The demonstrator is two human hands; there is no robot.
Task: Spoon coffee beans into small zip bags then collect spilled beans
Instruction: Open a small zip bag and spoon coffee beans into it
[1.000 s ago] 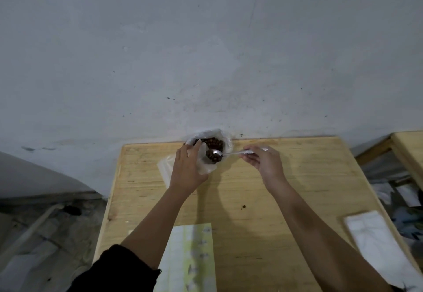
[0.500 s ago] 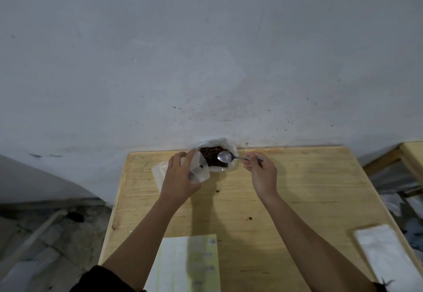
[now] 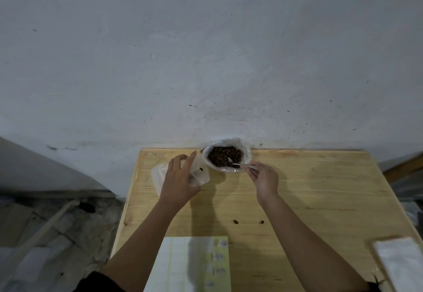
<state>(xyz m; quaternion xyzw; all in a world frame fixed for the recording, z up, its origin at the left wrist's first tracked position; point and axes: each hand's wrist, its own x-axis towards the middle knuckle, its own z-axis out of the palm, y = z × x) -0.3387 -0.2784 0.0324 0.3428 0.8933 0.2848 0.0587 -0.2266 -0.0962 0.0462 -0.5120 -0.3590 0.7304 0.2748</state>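
Here our right hand [image 3: 264,179] pinches the handle of the spoon [image 3: 240,165], whose bowl sits in the beans [image 3: 225,155] inside the open sack [image 3: 246,154] at the desk's [image 3: 320,188] far edge, against the wall. The spoon lies almost crosswise with its bowl end leftward, so it aims at the small zip bag [image 3: 201,175] that our left hand [image 3: 179,177] grips just left of the sack (a bean or two shows inside it). The loaded spoon, we judge, needs only a short leftward carry. Two spilled beans [image 3: 236,222] lie nearer us, mid-desk.
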